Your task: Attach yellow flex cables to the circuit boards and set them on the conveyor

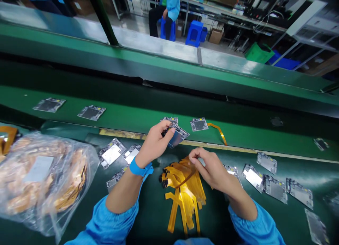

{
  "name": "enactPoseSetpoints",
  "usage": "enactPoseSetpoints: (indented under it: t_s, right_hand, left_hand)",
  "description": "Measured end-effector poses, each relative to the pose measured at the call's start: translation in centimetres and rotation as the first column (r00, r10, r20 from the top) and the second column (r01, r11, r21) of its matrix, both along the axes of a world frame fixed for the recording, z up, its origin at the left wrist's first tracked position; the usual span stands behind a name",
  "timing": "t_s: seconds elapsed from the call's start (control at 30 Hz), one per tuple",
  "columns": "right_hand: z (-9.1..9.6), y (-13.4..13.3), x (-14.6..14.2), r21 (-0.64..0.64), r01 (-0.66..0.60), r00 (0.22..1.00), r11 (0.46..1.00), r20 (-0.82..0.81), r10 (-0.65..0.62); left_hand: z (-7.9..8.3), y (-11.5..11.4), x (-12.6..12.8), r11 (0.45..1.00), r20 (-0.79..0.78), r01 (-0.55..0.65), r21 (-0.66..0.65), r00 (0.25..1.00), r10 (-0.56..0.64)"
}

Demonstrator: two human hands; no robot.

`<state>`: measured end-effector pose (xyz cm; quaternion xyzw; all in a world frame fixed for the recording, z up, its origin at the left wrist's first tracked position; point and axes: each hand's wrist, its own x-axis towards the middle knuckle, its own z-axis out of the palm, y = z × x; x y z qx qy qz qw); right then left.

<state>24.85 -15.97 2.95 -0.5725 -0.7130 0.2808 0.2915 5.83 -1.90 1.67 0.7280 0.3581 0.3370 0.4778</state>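
Observation:
My left hand grips a circuit board between thumb and fingers, tilted above the edge of the green belt. My right hand is closed in a pinch at the upper end of a pile of orange flex cables. One cable seems to be between its fingertips, though the fingers partly hide it. Another board lies on the belt just behind my left hand. Near it, a board has an orange flex cable extending from its right side.
Several boards lie on the bench to the right, and others lie left. A clear plastic bag of flex cables occupies the left side. The belt carries more boards. Beyond the metal ledge, a person in blue sits on a stool.

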Motion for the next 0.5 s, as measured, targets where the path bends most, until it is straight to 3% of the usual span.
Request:
enactPoseSetpoints:
  t_s: [0.2,0.3,0.5]
  right_hand:
    - [1.5,0.9,0.0,-0.013,-0.115,0.992,0.993,-0.062,0.114]
    - [1.4,0.6,-0.1,0.11,-0.053,0.996,0.993,-0.065,0.06]
    - [0.5,0.3,-0.9,0.339,0.037,0.991,0.94,0.112,-0.079]
  left_hand:
    - [0.6,-0.2,0.0,1.0,-0.006,0.015,-0.01,1.0,-0.015]
    - [0.6,-0.5,0.2,1.0,-0.021,0.017,0.001,1.0,-0.017]
    - [0.3,-1.4,1.1,0.996,-0.06,-0.048,0.077,0.997,0.053]
